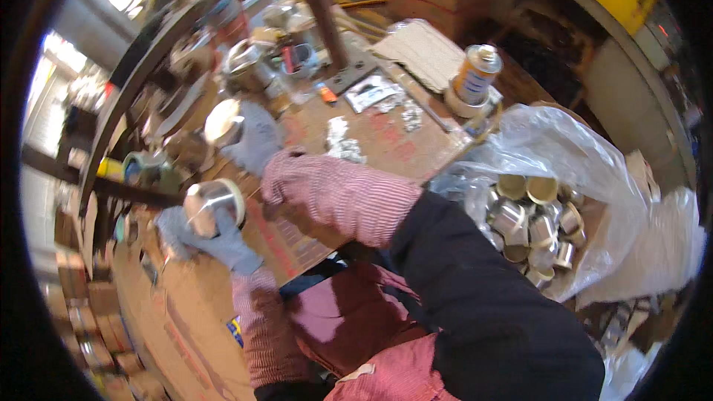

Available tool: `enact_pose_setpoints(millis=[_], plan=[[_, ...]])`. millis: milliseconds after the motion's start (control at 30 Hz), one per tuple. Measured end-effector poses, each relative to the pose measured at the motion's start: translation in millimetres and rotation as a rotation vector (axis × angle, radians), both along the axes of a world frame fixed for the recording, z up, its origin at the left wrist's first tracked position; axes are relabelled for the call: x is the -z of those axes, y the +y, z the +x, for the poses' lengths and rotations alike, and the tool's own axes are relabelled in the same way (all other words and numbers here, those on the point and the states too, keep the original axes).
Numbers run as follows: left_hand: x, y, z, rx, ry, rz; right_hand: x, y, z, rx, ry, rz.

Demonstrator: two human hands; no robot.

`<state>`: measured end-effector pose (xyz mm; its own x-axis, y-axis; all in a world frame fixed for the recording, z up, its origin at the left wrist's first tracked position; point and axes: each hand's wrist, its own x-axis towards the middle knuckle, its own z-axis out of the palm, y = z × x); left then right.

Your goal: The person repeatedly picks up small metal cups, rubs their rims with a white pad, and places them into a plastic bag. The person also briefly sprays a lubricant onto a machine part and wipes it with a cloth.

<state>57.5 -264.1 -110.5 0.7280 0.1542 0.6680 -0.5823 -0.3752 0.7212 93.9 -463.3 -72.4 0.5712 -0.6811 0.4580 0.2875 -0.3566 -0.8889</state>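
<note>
My left hand (215, 241), in a grey glove, is closed round a shiny metal cup (216, 203) with a cream-coloured rim, held over the near left edge of the workbench. Farther off, my right hand (256, 137) wears the same kind of glove. Its fingers close on a round metal cup (222, 123) whose pale, bright face is turned to the left; blur hides its detail. The two cups are apart. Pink ribbed sleeve covers (342, 191) reach up both forearms.
At right, a clear plastic bag (564, 145) holds several metal cups (541, 230). An orange and white spray can (477, 78) stands at the bench's far right. White crumpled scraps (343, 141) lie mid-bench (386, 145). A metal post (319, 11) rises behind, beside cluttered containers (249, 63).
</note>
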Motion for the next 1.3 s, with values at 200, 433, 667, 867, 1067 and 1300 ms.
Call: enact_pose_setpoints(millis=[200, 433, 667, 867, 1067, 1300], plan=[[-9.9, -11.3, 4.9, -0.243, 0.08, 0.154, -1.9, -4.0, -0.2, -0.133, 0.151, 0.03], [-24.0, -48.9, 16.4, -0.058, 0.256, -0.248, -26.0, -7.6, -3.8, -0.108, 0.105, -0.195], [-35.9, -101.7, 53.9, 0.385, 0.283, -0.542, -49.3, -41.6, -155.0, -0.372, -0.222, 0.339], [-22.3, -132.9, 75.6, 0.608, 0.141, -0.177, -31.1, -65.7, -301.7, 0.09, -0.048, 0.321], [-20.7, -105.1, 24.4, 0.161, 0.418, 0.247, 47.3, -123.6, -450.8, 0.397, 0.17, 0.053], [-32.7, -10.3, -130.7, 0.514, 0.209, 0.129, 127.3, -189.5, -633.7, 0.838, 0.594, 0.036]])
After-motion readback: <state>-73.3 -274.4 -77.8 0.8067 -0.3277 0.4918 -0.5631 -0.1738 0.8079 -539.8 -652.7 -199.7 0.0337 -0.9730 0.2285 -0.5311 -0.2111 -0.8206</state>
